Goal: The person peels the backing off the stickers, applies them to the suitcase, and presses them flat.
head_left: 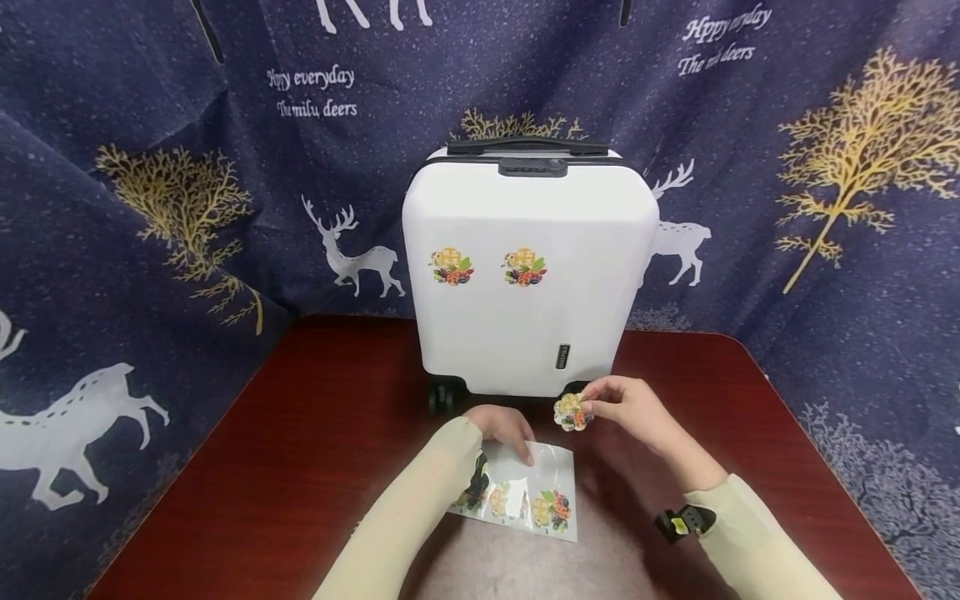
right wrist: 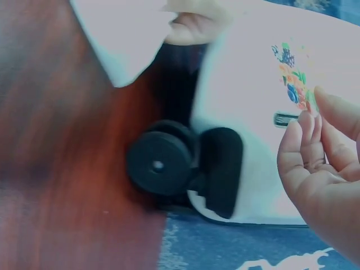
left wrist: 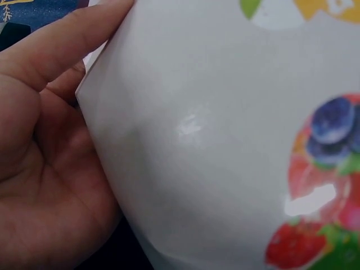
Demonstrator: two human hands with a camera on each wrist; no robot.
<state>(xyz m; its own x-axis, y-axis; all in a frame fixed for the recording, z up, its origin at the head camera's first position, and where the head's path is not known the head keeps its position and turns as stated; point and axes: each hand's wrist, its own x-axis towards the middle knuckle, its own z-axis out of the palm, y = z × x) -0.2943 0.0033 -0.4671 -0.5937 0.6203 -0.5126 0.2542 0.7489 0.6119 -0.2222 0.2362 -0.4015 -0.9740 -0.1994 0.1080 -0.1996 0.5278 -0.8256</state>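
Observation:
Between the thumb and fingers of my right hand (head_left: 628,408) a fruit-print sticker (head_left: 572,412) is pinched by its edge, in front of the suitcase's lower right corner. The right wrist view shows the same sticker (right wrist: 290,76) held at the fingertips. My left hand (head_left: 504,425) grips a glossy sticker sheet (head_left: 557,468) at its far edge, thumb on top. Several fruit stickers are printed on this sheet; the left sleeve covers part of it. Upright behind both hands stands a white suitcase (head_left: 525,325). It bears a left sticker (head_left: 452,268) and a right sticker (head_left: 525,268), side by side.
The suitcase stands on a dark red wooden table (head_left: 337,400), on black wheels (right wrist: 160,160). A small black label (head_left: 563,357) sits low on its front, and a lock (head_left: 533,167) at its top. A blue deer-print curtain (head_left: 337,175) hangs behind.

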